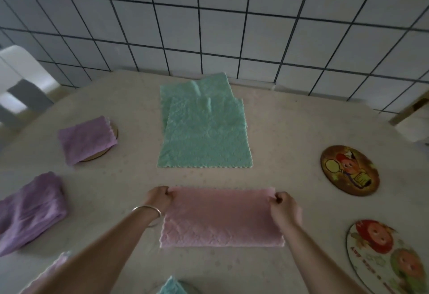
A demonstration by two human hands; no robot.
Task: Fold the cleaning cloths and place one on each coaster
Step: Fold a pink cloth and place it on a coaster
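Note:
A pink cloth [221, 218] lies folded in half in front of me on the table. My left hand [160, 197] pinches its far left corner and my right hand [284, 205] pinches its far right corner. Beyond it two green cloths [204, 136] lie flat, one overlapping the other. At the left a folded purple cloth [86, 139] rests on a round coaster [113, 131]. Another folded purple cloth [32, 210] lies nearer me at the left edge. Two bare picture coasters sit at the right, a dark one [349, 170] and a white one [390, 256].
A folded green cloth [171, 286] shows at the bottom edge, and a pink cloth edge [58, 263] peeks from under my left forearm. A tiled wall [232, 26] stands behind the table. A white chair [21, 84] is at the far left.

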